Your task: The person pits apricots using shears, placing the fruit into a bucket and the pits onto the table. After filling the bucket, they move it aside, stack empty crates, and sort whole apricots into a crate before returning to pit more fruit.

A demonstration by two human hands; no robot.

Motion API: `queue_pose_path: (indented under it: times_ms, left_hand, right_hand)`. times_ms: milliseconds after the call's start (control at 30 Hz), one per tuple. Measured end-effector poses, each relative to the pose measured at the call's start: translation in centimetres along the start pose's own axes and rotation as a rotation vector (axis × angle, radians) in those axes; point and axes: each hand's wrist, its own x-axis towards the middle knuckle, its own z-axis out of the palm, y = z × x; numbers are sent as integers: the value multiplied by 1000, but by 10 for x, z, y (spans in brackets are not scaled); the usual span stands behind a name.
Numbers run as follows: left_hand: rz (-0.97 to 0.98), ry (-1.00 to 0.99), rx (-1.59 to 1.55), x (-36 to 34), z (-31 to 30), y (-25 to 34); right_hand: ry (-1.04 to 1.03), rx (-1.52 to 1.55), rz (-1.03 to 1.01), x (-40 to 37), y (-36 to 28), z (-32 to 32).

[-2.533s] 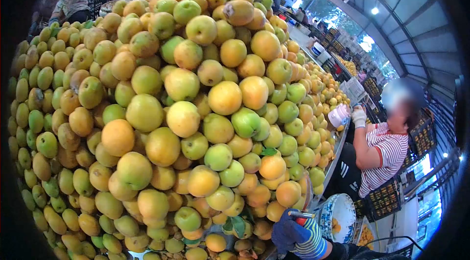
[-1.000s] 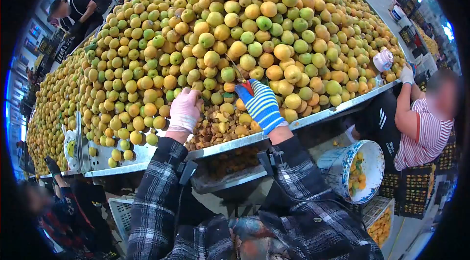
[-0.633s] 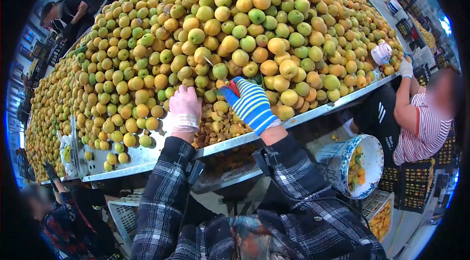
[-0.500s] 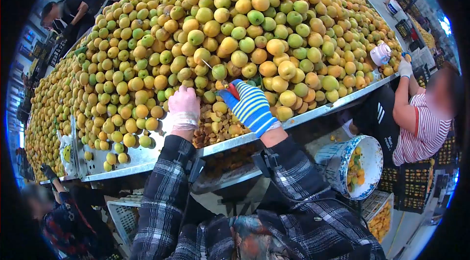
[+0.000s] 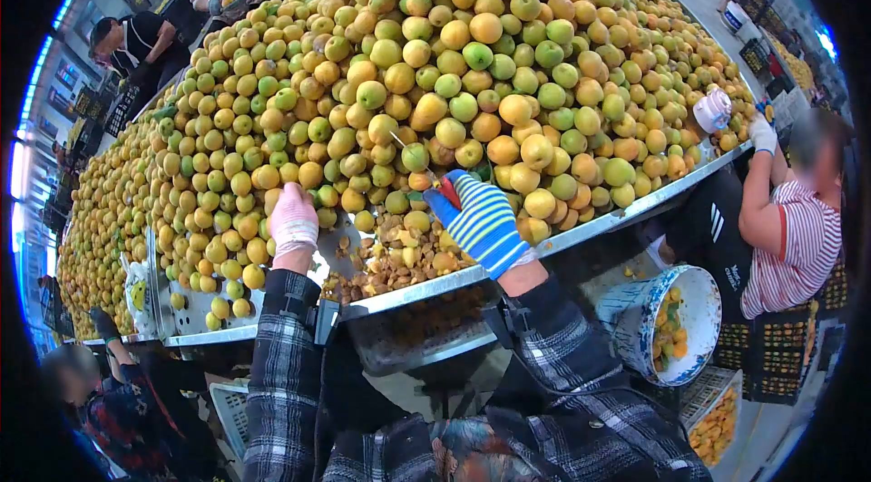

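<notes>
A large heap of yellow, orange and green fruit (image 5: 381, 83) covers the metal table (image 5: 426, 285). My left hand (image 5: 294, 219), in a pale pink glove, touches the fruit at the heap's lower edge; its fingers are bent, and whether a fruit is between them is hidden. My right hand (image 5: 481, 217), in a blue and yellow striped glove, is closed around the red handle of a knife (image 5: 446, 192). The thin blade points up and left over the fruit. Between my hands, near the table's front edge, lies a pile of cut fruit pieces (image 5: 395, 260).
A white and blue bucket (image 5: 658, 323) with fruit stands below the table at right, beside a crate (image 5: 712, 409) of orange pieces. A co-worker in a striped shirt (image 5: 794, 246) sits at right. A pink and white cup (image 5: 712, 110) rests on the heap. Other people work at left and behind.
My left hand has moved left, from beside the cut pieces to whole fruit. My right hand has shifted slightly right and down in view, still holding the knife. The view has also shifted.
</notes>
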Motion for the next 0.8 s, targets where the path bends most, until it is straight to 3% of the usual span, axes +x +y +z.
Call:
queue_pose_path:
  times_ms: [100, 233, 433, 567, 600, 633, 700, 800]
  left_hand:
    - [-123, -183, 40, 9, 5, 5]
    - [-113, -224, -4, 20, 9, 2]
    - [-166, -117, -139, 11, -4, 10]
    - [-185, 43, -457, 5, -4, -6]
    - [-256, -4, -900, 4, 2, -12]
    - [-373, -278, -1216, -8, -30, -2]
    - [-437, -560, -1938, -19, -20, -12]
    - [-231, -761, -2171, -48, -46, 31]
  right_hand:
    - [-8, -37, -10, -1, 3, 4]
    - [18, 28, -43, -4, 7, 7]
    - [36, -6, -69, -2, 6, 11]
    - [-2, -37, -26, -3, 3, 8]
    - [-23, 34, 19, -2, 2, 6]
    - [-26, 37, 19, -1, 2, 8]
    - [-44, 195, 96, 0, 3, 8]
    - [-43, 419, 131, 1, 1, 18]
